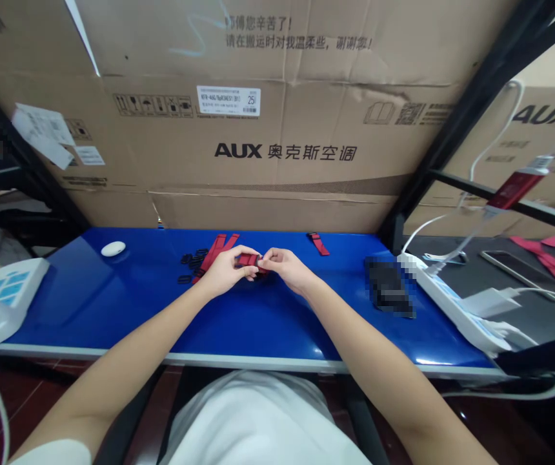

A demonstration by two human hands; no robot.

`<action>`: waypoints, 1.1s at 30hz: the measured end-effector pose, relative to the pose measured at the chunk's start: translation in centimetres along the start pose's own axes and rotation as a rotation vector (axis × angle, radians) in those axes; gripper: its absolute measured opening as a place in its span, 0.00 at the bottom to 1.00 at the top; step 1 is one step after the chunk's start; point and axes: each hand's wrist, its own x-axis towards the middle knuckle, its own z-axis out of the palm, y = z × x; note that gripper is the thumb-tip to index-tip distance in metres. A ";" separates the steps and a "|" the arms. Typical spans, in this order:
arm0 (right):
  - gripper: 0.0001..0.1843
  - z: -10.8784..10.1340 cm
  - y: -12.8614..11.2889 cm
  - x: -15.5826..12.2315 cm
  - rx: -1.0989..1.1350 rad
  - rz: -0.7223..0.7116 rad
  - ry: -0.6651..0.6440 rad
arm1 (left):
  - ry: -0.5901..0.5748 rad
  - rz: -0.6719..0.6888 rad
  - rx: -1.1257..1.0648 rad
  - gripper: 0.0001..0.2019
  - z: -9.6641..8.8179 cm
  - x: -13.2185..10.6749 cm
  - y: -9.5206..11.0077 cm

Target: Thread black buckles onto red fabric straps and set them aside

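Note:
Above the middle of the blue table (pixel 268 323), my left hand (pixel 226 270) and my right hand (pixel 284 266) meet over a short red strap (pixel 248 259). Fingers of both hands pinch it, the left at one end and the right at the other. Whether a buckle is on it is hidden by the fingertips. Just left of my left hand lie several red straps (pixel 217 250) and a scatter of black plastic buckles (pixel 191 259). Farther back to the right rests a red strap with a black buckle (pixel 317 243), apart from my hands.
A large cardboard box (pixel 282 116) walls off the back. On the right are a blurred black object (pixel 388 287) and a white power strip (pixel 452 303) with cables by a black frame. A white oval object (pixel 113 248) and another power strip (pixel 6 290) are left.

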 end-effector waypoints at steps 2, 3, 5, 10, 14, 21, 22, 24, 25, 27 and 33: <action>0.15 0.0 0.0 0.0 -0.058 -0.082 0.040 | 0.048 0.026 0.014 0.23 0.0 0.1 0.1; 0.17 0.0 -0.1 0.0 -0.090 -0.135 0.034 | 0.071 0.037 0.020 0.23 -0.1 0.2 0.1; 0.23 0.0 -0.4 -0.1 -0.175 -0.243 -0.018 | 0.108 0.047 0.028 0.23 -0.2 0.3 0.0; 0.20 0.2 -1.0 -0.6 -0.365 -0.370 -0.016 | 0.128 0.065 0.038 0.23 -0.5 0.5 -0.3; 0.18 0.1 -1.2 -0.7 -0.458 -0.390 0.030 | 0.131 0.066 0.043 0.23 -1.0 0.6 -0.7; 0.18 -0.1 -1.5 -0.8 -0.577 -0.444 0.054 | 0.116 0.010 -0.028 0.21 -1.0 0.6 -0.7; 0.18 -0.1 -1.4 -0.9 -0.587 -0.457 0.052 | 0.122 -0.010 -0.054 0.20 -0.8 0.6 -0.5; 0.18 0.0 -1.3 -0.9 -0.614 -0.483 0.044 | 0.143 -0.044 -0.095 0.19 -0.4 0.7 -0.3; 0.17 0.0 -1.2 -0.9 -0.634 -0.493 0.040 | 0.152 -0.056 -0.108 0.18 -0.3 0.7 -0.3; 0.17 0.1 -1.1 -0.9 -0.685 -0.510 0.027 | 0.154 -0.085 -0.122 0.18 -0.2 0.7 -0.3; 0.15 -1.0 -1.2 -0.8 -0.882 -0.490 -0.024 | 0.154 -0.164 -0.125 0.19 -1.2 0.7 -1.2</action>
